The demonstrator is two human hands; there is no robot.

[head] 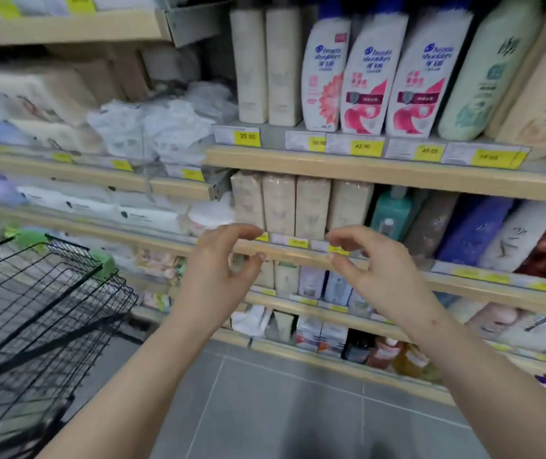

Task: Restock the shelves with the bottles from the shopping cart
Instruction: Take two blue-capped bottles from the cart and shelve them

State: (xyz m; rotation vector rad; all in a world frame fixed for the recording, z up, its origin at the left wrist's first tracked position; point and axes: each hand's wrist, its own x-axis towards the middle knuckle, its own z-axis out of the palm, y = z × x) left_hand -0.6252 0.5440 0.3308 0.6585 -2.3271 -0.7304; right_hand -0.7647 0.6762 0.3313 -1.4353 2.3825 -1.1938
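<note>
A row of several beige rectangular bottles [311, 207] stands on the middle shelf [397, 279], straight ahead. My left hand [222, 263] and my right hand [374, 263] hover side by side just in front of that shelf's edge, below the beige bottles. Both hands hold nothing, fingers curved and apart. The black wire shopping cart [33, 313] stands at the lower left; no bottles show in the part of its basket that I see. On the shelf above stand two tall cream bottles [265, 64] and three white shampoo bottles [374, 74].
Soft white packs [152, 130] fill the left shelving bay. Refill pouches and a teal pump bottle [394, 213] stand right of the beige bottles. Lower shelves hold small boxes and bottles [324, 336]. Grey tiled floor [265, 409] lies below my arms.
</note>
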